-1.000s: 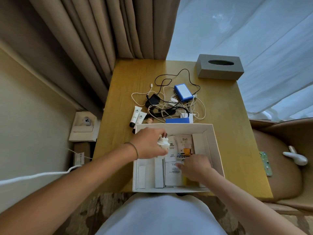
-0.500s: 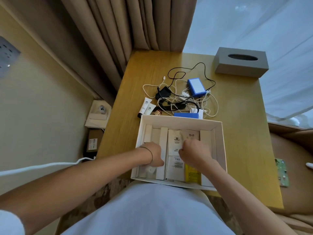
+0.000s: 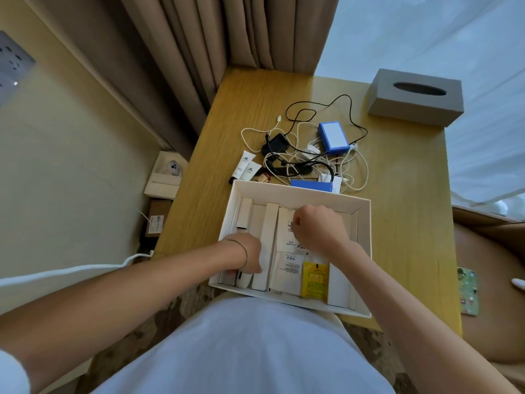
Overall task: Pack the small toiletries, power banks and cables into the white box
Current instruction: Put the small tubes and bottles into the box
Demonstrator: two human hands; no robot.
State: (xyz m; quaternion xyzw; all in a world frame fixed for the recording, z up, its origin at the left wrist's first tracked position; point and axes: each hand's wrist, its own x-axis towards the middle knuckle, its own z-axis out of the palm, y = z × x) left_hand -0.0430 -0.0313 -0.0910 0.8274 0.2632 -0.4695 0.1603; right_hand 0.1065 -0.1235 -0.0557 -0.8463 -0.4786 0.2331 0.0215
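Already partly filled, the white box (image 3: 362,223) sits at your edge of the wooden table (image 3: 403,251) and serves as the landmark. Inside it lie several flat white sachets and slim cartons and one yellow sachet (image 3: 314,278) near the box's near wall. Your left hand (image 3: 246,255) is curled down in the box's near-left corner, fingers pressed onto something small; what it grips cannot be told. Your right hand (image 3: 319,227) hovers over the box's middle, closed into a loose fist; whether it pinches a sachet is hidden.

Judged from this, the flat toiletries are packed, while most bulky items remain outside. Beyond the box's far wall you can count: two white tubes (image 3: 246,166) off the far-left corner; one small brown item (image 3: 262,177) beside them; two blue power banks, one (image 3: 311,184) touching the far wall and one (image 3: 333,137) farther out; one black adapter (image 3: 277,143); and a tangle of white and black cables (image 3: 356,177), too knotted to count. Well beyond the far-right corner stands one grey tissue box (image 3: 416,96).
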